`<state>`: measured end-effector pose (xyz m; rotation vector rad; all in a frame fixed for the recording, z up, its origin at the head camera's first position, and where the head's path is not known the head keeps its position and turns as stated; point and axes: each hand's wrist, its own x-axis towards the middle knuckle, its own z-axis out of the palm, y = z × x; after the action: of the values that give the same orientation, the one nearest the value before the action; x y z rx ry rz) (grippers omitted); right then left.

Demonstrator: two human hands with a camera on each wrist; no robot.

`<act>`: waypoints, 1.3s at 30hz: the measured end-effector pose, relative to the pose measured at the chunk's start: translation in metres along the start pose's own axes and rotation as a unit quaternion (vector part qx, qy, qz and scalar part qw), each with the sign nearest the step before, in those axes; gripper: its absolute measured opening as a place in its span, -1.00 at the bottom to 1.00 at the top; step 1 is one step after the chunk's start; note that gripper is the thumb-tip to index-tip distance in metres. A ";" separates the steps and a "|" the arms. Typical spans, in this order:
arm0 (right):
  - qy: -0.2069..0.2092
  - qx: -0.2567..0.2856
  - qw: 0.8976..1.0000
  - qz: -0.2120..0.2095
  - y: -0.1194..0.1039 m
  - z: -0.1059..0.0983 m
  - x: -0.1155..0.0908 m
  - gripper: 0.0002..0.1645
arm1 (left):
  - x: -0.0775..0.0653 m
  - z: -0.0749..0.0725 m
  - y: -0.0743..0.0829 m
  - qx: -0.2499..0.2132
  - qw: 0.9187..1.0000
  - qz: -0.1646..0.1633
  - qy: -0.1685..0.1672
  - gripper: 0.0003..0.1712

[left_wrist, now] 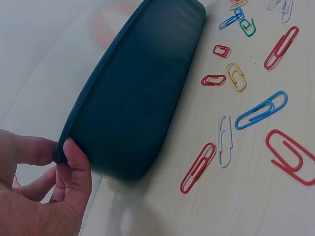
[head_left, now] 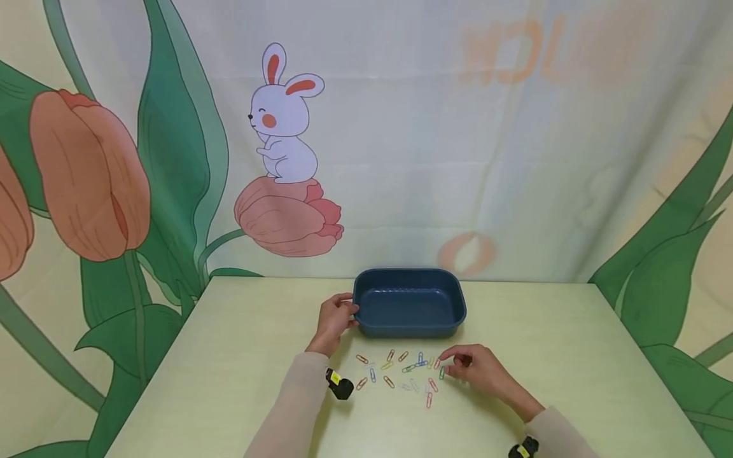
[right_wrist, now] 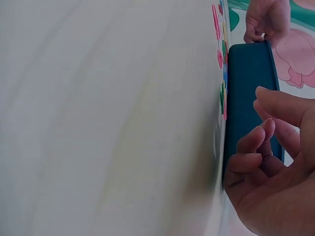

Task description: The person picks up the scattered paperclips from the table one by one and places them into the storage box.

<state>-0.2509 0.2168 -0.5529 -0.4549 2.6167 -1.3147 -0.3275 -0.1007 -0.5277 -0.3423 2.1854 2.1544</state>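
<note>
A dark blue rectangular bin (head_left: 408, 331) stands upright near the table's far edge. My left hand (head_left: 334, 323) holds its left end, with thumb and fingers pinching the rim (left_wrist: 74, 114) in the left wrist view. Colored paper clips lie scattered in front of the bin, among them a blue paper clip (left_wrist: 261, 110) and a white paper clip (left_wrist: 224, 141). My right hand (head_left: 480, 370) is at the right side of the clips, nearest a green paper clip (head_left: 442, 373) and a red paper clip (head_left: 438, 364). In the right wrist view its fingers are loosely bent, with nothing visible between them.
The pale wooden table (head_left: 572, 356) extends to both sides of the clips. Behind it hangs a curtain (head_left: 401, 159) printed with tulips and a rabbit. Black wrist cameras sit on both forearms.
</note>
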 end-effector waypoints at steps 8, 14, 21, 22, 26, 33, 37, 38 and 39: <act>-0.007 -0.003 1.000 0.016 0.009 -0.002 0.003 -0.80 | -0.002 0.001 0.002 -0.003 1.000 -0.002 -0.004 -0.56; -0.010 -0.015 1.000 0.005 0.014 0.003 0.006 -0.79 | -0.002 0.000 0.003 -0.005 1.000 -0.004 0.001 -0.57; -0.011 -0.049 0.999 0.005 0.010 0.009 0.005 -0.79 | -0.002 -0.001 0.002 -0.003 1.000 -0.008 0.001 -0.58; -0.010 -0.050 0.999 0.003 0.009 0.009 0.004 -0.79 | -0.002 -0.001 0.002 -0.003 1.000 -0.007 0.000 -0.58; -0.017 -0.059 0.998 0.002 0.010 0.010 0.004 -0.80 | -0.004 0.000 0.003 -0.005 1.000 -0.009 -0.001 -0.57; -0.018 -0.075 0.997 0.013 0.006 0.010 0.005 -0.82 | -0.002 -0.001 0.002 0.001 1.000 -0.001 -0.001 -0.57; -0.012 -0.088 0.996 0.008 0.006 0.008 0.003 -0.86 | -0.002 0.001 0.002 -0.002 1.000 0.000 -0.005 -0.56; -0.012 -0.089 0.996 0.009 0.006 0.008 0.003 -0.87 | -0.003 0.001 0.002 -0.001 1.000 0.001 -0.004 -0.56; -0.013 -0.089 0.996 0.010 0.006 0.008 0.002 -0.87 | -0.003 0.002 0.002 0.000 1.000 -0.001 -0.003 -0.56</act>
<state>-0.2515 0.2138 -0.5628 -0.4677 2.7204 -1.0665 -0.3256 -0.0986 -0.5252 -0.3354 2.1806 2.1522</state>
